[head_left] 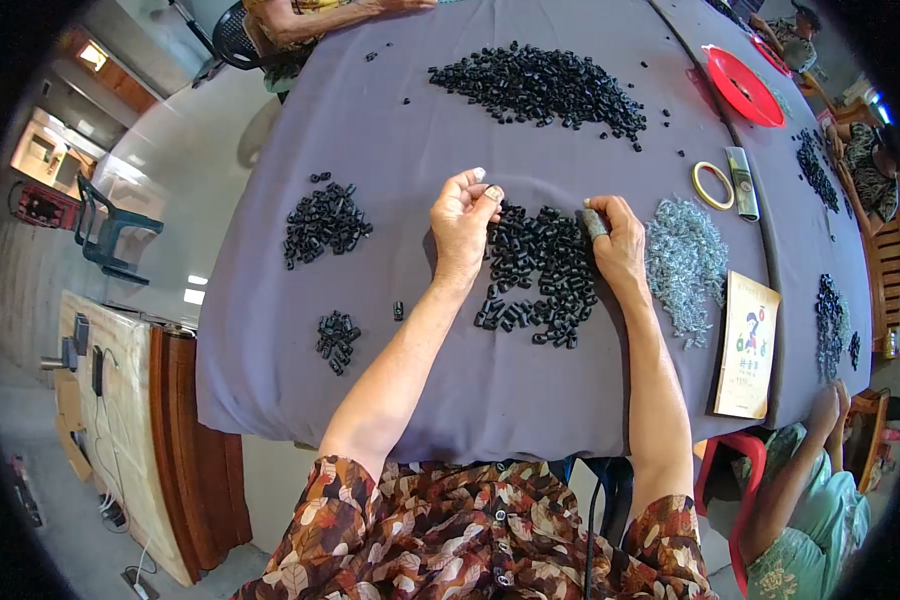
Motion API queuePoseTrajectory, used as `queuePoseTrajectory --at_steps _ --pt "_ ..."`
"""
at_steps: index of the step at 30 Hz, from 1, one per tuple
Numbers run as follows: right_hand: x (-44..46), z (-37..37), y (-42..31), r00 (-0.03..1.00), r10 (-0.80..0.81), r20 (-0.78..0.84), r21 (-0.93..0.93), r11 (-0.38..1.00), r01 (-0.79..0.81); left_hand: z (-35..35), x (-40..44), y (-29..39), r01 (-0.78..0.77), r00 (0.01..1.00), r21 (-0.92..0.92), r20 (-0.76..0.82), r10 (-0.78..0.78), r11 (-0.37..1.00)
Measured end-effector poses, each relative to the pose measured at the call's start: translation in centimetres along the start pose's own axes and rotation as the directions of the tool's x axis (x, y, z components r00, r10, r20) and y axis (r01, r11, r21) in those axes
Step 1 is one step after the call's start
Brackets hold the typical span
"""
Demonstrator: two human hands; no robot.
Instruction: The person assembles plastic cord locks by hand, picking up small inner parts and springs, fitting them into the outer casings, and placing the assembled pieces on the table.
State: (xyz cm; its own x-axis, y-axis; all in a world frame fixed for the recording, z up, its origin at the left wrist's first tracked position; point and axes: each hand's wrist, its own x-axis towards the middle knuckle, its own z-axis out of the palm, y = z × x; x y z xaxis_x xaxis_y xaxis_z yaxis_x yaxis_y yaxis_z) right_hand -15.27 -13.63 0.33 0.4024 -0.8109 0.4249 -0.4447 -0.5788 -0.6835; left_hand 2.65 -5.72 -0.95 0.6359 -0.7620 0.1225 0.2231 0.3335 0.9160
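Observation:
My left hand (pixel 460 228) is raised at the upper left edge of the middle pile of small black plastic parts (pixel 545 265). Its thumb and fingertips press together; whatever they pinch is too small to make out. At the pile's right edge is my right hand (pixel 620 245), fingers curled in, with a grey wrap round one finger. What it grips, if anything, is hidden. Right beside it lies a heap of small clear plastic pieces (pixel 685 265). Left of my left forearm are a medium pile of black parts (pixel 325 222), a smaller one (pixel 338 342) and a single part (pixel 398 311).
A large black heap (pixel 540 90) lies farther back on the grey cloth (pixel 290 400). To the right are a red dish (pixel 743 88), a tape roll (pixel 712 186), a green-and-grey packet (pixel 742 183) and a booklet (pixel 747 345). Other people sit around the table.

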Motion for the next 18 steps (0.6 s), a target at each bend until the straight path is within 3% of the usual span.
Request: queuePoseTrajectory --at_steps 7,18 --pt "0.02 0.03 -0.14 1.000 -0.029 0.003 -0.018 0.999 0.030 -0.18 0.45 -0.36 -0.001 0.999 0.048 0.044 -0.001 0.999" --pt "0.19 0.34 -0.39 0.996 0.089 -0.003 -0.034 0.995 -0.089 0.01 0.13 0.36 0.027 0.995 0.017 0.094 -0.028 1.000"
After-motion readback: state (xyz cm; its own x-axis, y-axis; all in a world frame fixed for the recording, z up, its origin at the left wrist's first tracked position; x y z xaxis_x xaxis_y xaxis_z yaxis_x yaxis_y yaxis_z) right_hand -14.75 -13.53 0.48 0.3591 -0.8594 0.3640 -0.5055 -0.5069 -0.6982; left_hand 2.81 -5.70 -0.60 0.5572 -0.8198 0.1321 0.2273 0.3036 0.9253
